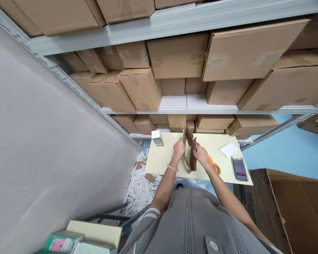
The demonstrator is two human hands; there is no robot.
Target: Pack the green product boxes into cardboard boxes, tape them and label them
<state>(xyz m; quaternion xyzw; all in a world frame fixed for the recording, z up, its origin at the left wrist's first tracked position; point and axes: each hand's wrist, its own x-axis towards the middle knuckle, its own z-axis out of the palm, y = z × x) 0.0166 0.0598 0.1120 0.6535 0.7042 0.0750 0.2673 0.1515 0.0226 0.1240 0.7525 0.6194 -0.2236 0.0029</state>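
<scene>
A small brown cardboard box (193, 157), standing open with its walls and flaps apart, is between my hands over the pale yellow table (168, 160). My left hand (178, 148) is closed on its left side, and my right hand (200, 153) grips the right side. Just beyond my right wrist lies an orange tape dispenser (211, 163) with a roll of tape, partly hidden by the forearm. A green and white small box (157, 138) stands at the table's far left corner.
On the table's right are a white card (229, 149) and a blurred-out dark item (240, 169). Shelves (175, 111) full of cartons rise behind. A large open carton (299, 208) stands at right, shredded paper (140, 192) covers the floor at left, beside a wall (55, 141).
</scene>
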